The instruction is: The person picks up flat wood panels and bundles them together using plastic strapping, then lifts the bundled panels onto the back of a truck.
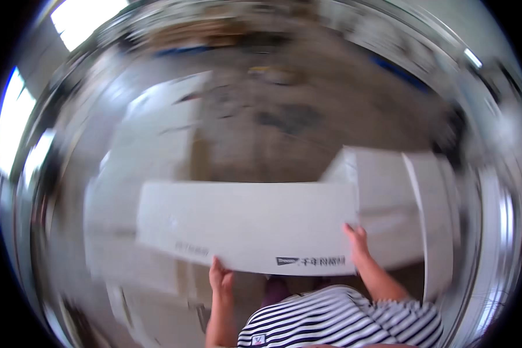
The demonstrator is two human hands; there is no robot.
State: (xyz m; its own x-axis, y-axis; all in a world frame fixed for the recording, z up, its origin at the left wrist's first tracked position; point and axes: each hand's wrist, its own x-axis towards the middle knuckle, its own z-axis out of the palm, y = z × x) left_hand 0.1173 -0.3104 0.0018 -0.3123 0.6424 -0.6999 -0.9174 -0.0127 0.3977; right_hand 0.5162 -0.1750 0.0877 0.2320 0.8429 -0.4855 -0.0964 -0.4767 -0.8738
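A long white carton (246, 223) with dark print along its near edge is held level in front of my body. My left hand (221, 275) grips the near edge, left of the middle, with the thumb on top and the other fingers hidden beneath. At the right end, my right hand (358, 240) clasps the side edge, its thumb over the top face and its remaining fingers mostly out of sight. The carton's underside does not show.
White cartons (151, 145) lie in a long row on the left, smeared by motion. More white boxes or board (388, 194) stand close on the right. Brown concrete floor (261, 151) runs between them. Brown stacked material (197, 33) lies at the far side, blurred.
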